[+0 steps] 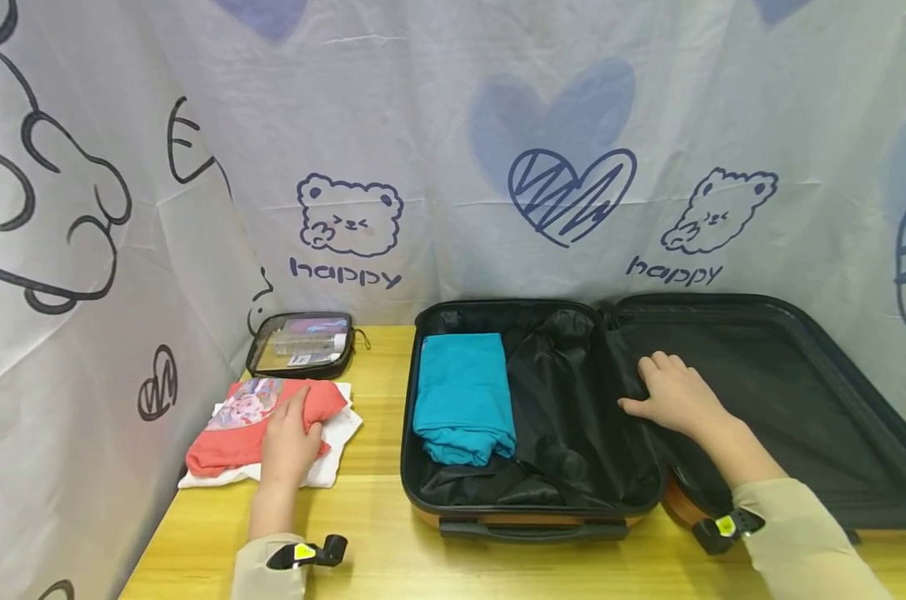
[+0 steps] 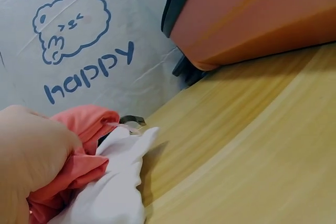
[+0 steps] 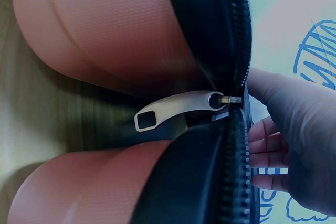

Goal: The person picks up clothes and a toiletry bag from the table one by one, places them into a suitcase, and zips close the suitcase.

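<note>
My left hand grips the right side of a folded coral garment with a floral print, as the head view shows. Under it lies a white cloth; in the left wrist view the white cloth hangs below the bunched coral fabric. My right hand is over the inner edge of the open suitcase's lid half, fingers spread and loosely bent, holding nothing. A folded teal garment lies in the left side of the suitcase's base half.
Behind the coral garment sits a clear pouch with black edging and small items inside. The suitcase handle faces the front of the wooden table. A zipper pull hangs between the halves. A printed curtain stands behind.
</note>
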